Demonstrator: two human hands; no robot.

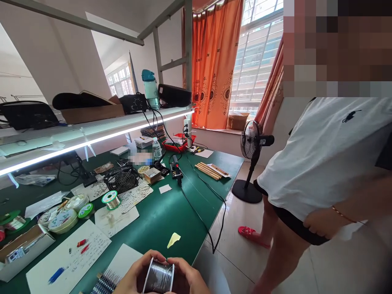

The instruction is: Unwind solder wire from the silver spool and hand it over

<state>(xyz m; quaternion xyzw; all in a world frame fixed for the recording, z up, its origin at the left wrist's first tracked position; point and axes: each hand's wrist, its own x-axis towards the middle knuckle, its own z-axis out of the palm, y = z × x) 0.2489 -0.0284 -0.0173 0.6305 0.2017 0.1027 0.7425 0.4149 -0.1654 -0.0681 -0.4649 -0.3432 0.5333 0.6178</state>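
A green counter [159, 216] runs beside a tiled floor [226, 261], with orange curtains [214, 61] at the window [257, 53] beyond. Just above the counter's near edge, a spool of solder wire [159, 277] sits clamped between the left grip [134, 275] and right grip [191, 275], both wrapped round its rims. Its dull silver wire lies tightly wound on a round, clear reel.

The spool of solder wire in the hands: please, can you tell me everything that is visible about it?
This spool of solder wire has shiny silver-grey wire wound tightly between pale flanges. It is held on its side, with the left hand and right hand gripping it from both ends, near the edge of the green workbench. The bottom of the view cuts off its lower part.
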